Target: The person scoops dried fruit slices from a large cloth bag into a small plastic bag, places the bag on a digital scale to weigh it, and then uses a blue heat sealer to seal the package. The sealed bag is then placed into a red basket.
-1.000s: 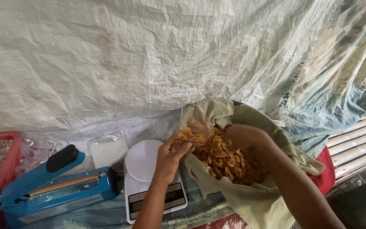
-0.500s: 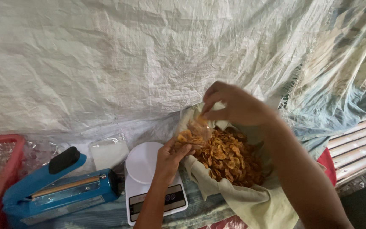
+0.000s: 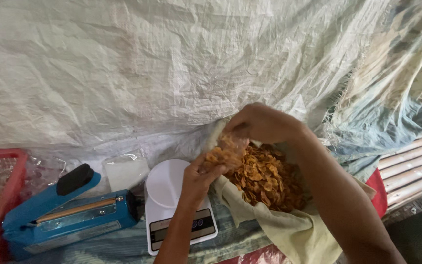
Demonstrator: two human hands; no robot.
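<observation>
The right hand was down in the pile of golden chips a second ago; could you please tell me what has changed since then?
The right hand rose out of the golden fried chips in the pale cloth-lined sack and moved left, now pinching chips above the small clear bag held by the left hand. The left hand, white round-topped digital scale and blue heat sealer stayed put.

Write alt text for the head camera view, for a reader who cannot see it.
Two bare hands, left hand and right hand, hold a small clear bag of golden chips over a cloth-lined pile of chips. Beside them sit a white kitchen scale and a blue heat sealer.
</observation>
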